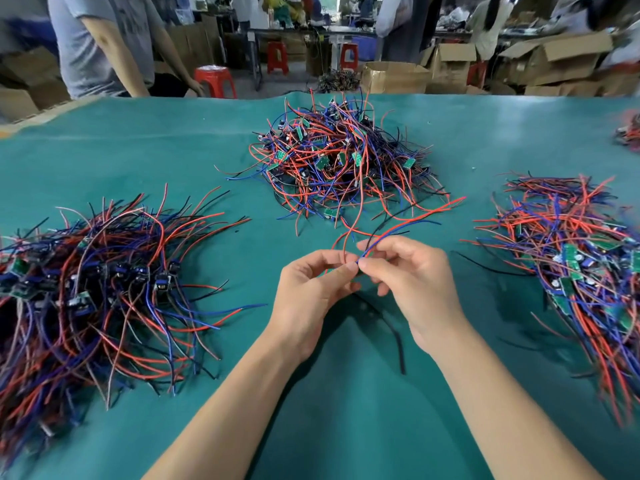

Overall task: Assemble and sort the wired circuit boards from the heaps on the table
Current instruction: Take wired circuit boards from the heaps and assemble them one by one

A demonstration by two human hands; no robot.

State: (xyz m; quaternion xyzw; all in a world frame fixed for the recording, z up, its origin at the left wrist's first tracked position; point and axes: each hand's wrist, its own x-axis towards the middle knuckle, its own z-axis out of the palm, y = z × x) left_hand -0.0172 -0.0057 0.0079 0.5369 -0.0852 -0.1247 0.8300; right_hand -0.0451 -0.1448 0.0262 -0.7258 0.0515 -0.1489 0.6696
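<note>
Both hands meet over the near middle of the green table (138, 140), fingers curled. The left hand (311, 285) and right hand (412, 275) pinch the same wire bundle (391, 230) at touching fingertips. Its red, blue and black strands run long from the pinch toward the far right, ends fanned above the cloth; any board on it is hidden. A loose black wire (394, 336) lies below the hands. Bare cloth surrounds the hands, bounded by the left heap (93, 278), far heap (339, 157) and right heap (581, 268).
</note>
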